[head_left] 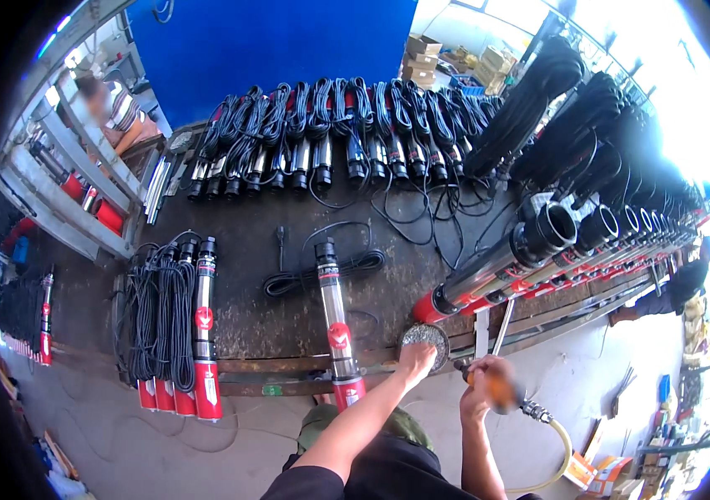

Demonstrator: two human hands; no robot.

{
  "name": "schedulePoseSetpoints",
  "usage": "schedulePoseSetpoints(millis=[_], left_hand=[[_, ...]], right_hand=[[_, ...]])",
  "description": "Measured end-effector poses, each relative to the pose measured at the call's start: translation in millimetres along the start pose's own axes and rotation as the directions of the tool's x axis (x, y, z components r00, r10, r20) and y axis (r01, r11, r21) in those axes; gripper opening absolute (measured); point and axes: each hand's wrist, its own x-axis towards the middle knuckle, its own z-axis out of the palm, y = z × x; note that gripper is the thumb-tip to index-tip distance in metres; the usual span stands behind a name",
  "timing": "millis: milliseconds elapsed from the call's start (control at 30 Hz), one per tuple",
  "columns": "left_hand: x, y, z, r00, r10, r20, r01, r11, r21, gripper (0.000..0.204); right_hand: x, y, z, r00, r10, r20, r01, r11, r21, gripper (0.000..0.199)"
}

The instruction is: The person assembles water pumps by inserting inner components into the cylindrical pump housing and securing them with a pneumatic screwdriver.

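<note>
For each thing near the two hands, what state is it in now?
Left hand: open, resting on the round tray.
Round tray: on the bench edge, holds small parts.
Right hand: closed around the air tool.
Air tool: held, hose attached.
Single pump: lying flat, cable coiled beside it.

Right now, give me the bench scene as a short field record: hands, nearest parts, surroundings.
left hand: reaching to a round metal dish at the workbench edge
right hand: gripping an orange-handled air tool with a pale hose
nearest pump: single submersible pump lying alone, cable coil beside it
left: pumps bundled with cables
back: row of pumps with coiled cables
</note>
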Motion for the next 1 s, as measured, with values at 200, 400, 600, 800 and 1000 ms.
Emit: schedulePoseSetpoints(millis=[200,400,600,800,1000], left_hand=[[-5.7,-0.7,-20.7,0.964,-0.264,-0.022,0.235,0.891,-0.389,0.031],[-30.5,-27.2,-99.4,0.876,-0.134,0.464,0.379,-0.403,-0.833,0.035],[-59.1,-68.1,-163.3,0.93,-0.194,0.312,0.016,-0.827,-0.562,0.019],[-66.8,-103.5,-190.2,0.928,-0.314,0.2,-0.156,-0.816,-0.557,0.019],[-40.2,-153.9,-195.1,0.859,-0.387,0.336,-0.174,-0.837,-0.519,0.018]], right_hand=[[9.0,-2.7,29.0,0.998,-0.018,0.058,0.018,1.0,-0.008,0.022],[15.9,-5.3,79.5,0.995,0.026,0.097,-0.031,0.998,0.049,0.021],[20.5,-4.7,146.3,0.954,0.058,0.295,-0.126,0.969,0.215,0.025],[26.9,6.8,201.8,0.932,0.112,0.345,-0.231,0.917,0.327,0.025],[38.6,48.3,254.5,0.887,0.094,0.451,-0.249,0.921,0.298,0.026]])
